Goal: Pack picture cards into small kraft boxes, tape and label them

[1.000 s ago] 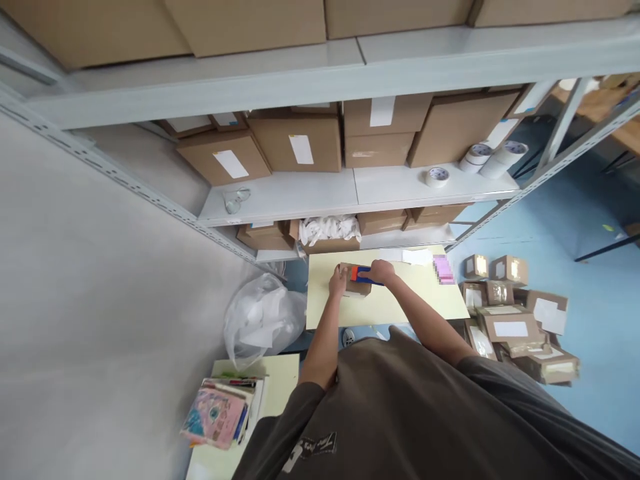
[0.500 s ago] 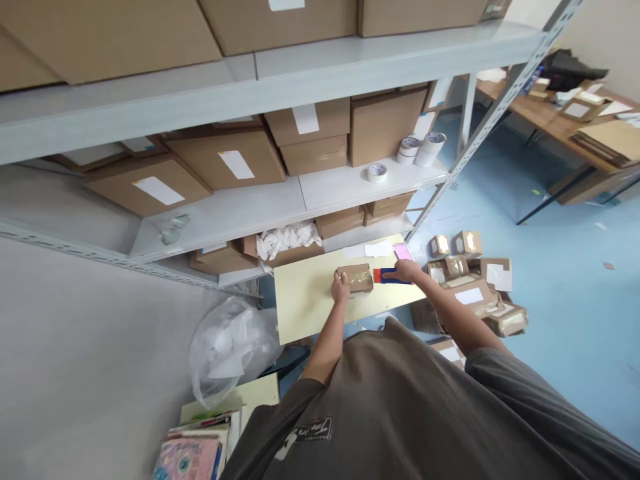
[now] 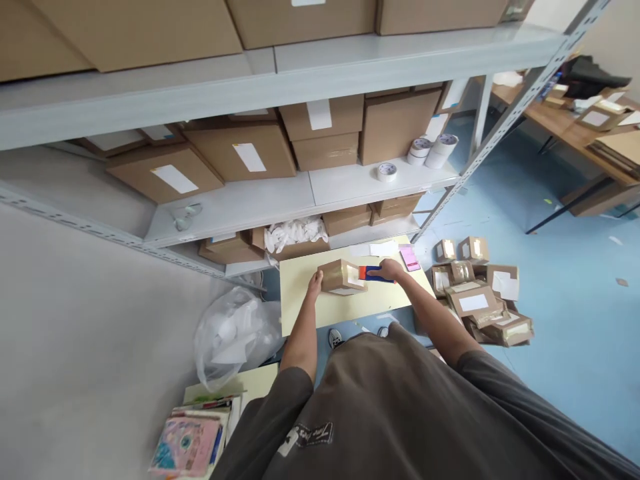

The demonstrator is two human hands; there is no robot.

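My left hand (image 3: 315, 283) grips the left end of a small cardboard box (image 3: 333, 275), its fingers against the side. The box is tilted above the pale yellow table (image 3: 300, 310), with shiny tape along it and a white label on its right part. In my right hand (image 3: 390, 269) is a blue tape dispenser (image 3: 373, 272) with an orange-red front end. That front end meets the box's right side, at the label. A pink phone (image 3: 410, 258) lies just beyond my right hand, beside white paper sheets (image 3: 383, 249).
Shelving (image 3: 320, 77) with cardboard boxes rises in front. Tape rolls (image 3: 387, 172) sit on its middle shelf. Several taped parcels (image 3: 473, 301) are piled on the floor at right. A clear plastic bag (image 3: 235, 333) is left of the table, near a stack of books (image 3: 187, 443).
The box has been turned and tilted, so its labelled side shows. My right hand has brought the tape dispenser left against it. My left hand has shifted left along the box.
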